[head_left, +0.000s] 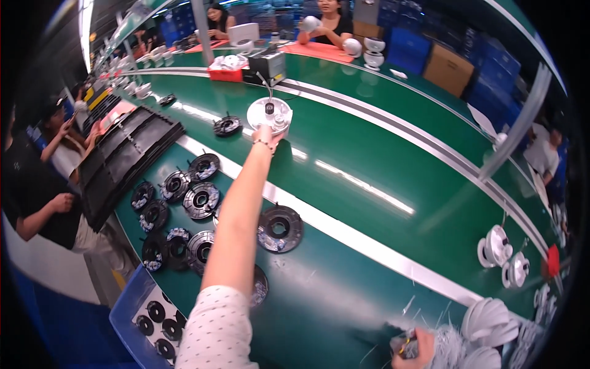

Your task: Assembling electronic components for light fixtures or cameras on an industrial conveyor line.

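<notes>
My left arm stretches far out over the green conveyor belt. At its end my left hand (265, 133) grips the near edge of a white round housing (280, 118) with a dark round part in its middle and wires rising from it; my fingertips are partly hidden. To its left on the belt lies a black ring-shaped part (227, 125). At the lower right my right hand (419, 352) is curled around a small dark and yellow object, too blurred to name. Beside that hand lies a bundle of pale, thin strands (448, 347).
Several black ring parts (201, 200) lie on the green bench under my left forearm. A blue bin (132, 295) stands lower left, below a black tray stack (126, 160). White ribbed covers (487, 320) sit lower right. Co-workers are across the belt and at left.
</notes>
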Action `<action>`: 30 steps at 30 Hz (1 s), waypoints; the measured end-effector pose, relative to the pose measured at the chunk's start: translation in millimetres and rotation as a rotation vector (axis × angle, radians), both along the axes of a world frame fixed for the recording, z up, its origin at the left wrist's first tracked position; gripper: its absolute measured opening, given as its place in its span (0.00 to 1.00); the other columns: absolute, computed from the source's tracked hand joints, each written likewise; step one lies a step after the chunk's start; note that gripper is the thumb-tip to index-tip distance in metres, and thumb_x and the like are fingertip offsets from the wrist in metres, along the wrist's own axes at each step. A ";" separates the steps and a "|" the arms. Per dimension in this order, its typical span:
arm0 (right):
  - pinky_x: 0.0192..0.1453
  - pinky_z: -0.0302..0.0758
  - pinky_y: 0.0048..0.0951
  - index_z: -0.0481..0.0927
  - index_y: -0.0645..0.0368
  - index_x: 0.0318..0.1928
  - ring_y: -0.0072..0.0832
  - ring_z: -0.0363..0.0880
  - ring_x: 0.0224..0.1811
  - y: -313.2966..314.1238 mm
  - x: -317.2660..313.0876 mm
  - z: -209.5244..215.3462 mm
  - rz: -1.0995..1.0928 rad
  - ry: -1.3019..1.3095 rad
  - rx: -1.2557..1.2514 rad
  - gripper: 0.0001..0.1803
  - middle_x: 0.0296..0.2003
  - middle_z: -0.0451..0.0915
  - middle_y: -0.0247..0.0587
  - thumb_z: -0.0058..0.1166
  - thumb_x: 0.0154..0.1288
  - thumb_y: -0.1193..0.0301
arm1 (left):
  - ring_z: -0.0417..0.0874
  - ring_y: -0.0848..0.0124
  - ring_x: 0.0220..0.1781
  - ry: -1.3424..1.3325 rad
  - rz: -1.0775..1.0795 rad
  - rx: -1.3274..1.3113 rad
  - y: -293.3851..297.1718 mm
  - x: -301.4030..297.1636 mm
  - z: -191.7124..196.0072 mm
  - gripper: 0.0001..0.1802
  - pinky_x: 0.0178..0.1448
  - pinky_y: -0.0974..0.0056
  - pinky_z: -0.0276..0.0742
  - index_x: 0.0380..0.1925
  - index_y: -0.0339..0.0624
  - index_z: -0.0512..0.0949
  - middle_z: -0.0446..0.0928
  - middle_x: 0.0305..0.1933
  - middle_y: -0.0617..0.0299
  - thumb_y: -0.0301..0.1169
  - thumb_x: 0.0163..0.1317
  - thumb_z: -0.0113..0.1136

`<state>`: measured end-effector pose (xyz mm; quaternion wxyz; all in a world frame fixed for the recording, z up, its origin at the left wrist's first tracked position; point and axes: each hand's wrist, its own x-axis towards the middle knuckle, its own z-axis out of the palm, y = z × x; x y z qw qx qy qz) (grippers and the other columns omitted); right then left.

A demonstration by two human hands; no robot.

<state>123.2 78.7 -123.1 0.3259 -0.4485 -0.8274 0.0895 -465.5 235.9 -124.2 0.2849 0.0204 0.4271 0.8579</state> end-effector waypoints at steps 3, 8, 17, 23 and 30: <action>0.36 0.67 0.34 0.74 0.67 0.40 0.40 0.70 0.29 11.2 -7.6 36.4 0.090 0.068 0.049 0.24 0.27 0.72 0.47 0.54 0.34 0.75 | 0.73 0.52 0.50 0.195 -0.366 0.069 -23.9 65.5 30.8 0.27 0.49 0.51 0.76 0.53 0.28 0.54 0.63 0.53 0.43 0.13 0.48 0.36; 0.38 0.67 0.33 0.75 0.62 0.39 0.39 0.70 0.33 47.7 -43.2 96.3 0.160 0.084 0.188 0.28 0.30 0.72 0.44 0.61 0.27 0.75 | 0.71 0.55 0.52 0.280 -0.794 -0.063 -125.4 207.1 80.6 0.29 0.53 0.55 0.73 0.55 0.33 0.54 0.63 0.55 0.47 0.13 0.48 0.34; 0.37 0.63 0.32 0.75 0.61 0.35 0.33 0.66 0.33 54.1 -48.1 121.3 -0.078 -0.161 0.483 0.21 0.29 0.69 0.38 0.62 0.35 0.69 | 0.68 0.62 0.55 0.251 -1.106 -0.201 -183.7 329.4 89.4 0.32 0.55 0.54 0.69 0.56 0.42 0.52 0.61 0.55 0.55 0.15 0.47 0.39; 0.37 0.62 0.31 0.75 0.61 0.34 0.32 0.66 0.33 45.4 -28.9 119.0 -0.129 -0.193 0.492 0.21 0.28 0.68 0.38 0.63 0.34 0.69 | 0.70 0.65 0.51 0.362 -1.066 -0.188 -188.4 345.8 93.6 0.32 0.50 0.60 0.72 0.56 0.42 0.54 0.64 0.52 0.57 0.16 0.47 0.44; 0.37 0.63 0.31 0.75 0.60 0.36 0.32 0.67 0.33 47.7 -18.8 118.4 -0.172 -0.295 0.481 0.22 0.29 0.69 0.37 0.62 0.33 0.71 | 0.68 0.65 0.54 0.412 -1.148 -0.210 -178.9 356.5 91.6 0.34 0.54 0.57 0.69 0.58 0.46 0.49 0.60 0.55 0.59 0.16 0.48 0.40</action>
